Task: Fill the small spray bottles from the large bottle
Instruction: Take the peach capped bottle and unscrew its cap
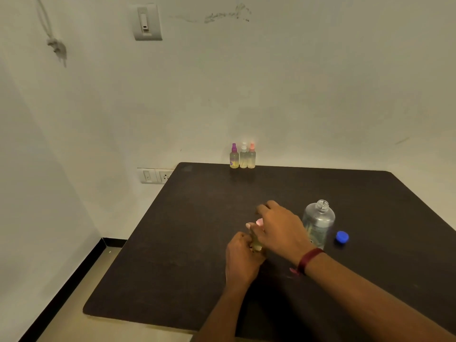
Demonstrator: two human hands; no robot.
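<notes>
On the dark desk (172,243) the left hand (240,255) grips a small spray bottle (256,245) around its body; the right hand (281,228), with a red band (309,259) on the wrist, pinches its pink top (259,221); just beside stands the large bottle (319,219), open, with its blue cap (342,237) lying near; three other spray bottles (243,156) stand together at the far edge, against the wall (320,82).

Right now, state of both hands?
left hand: grips the small spray bottle.
right hand: pinches its pink top.
</notes>
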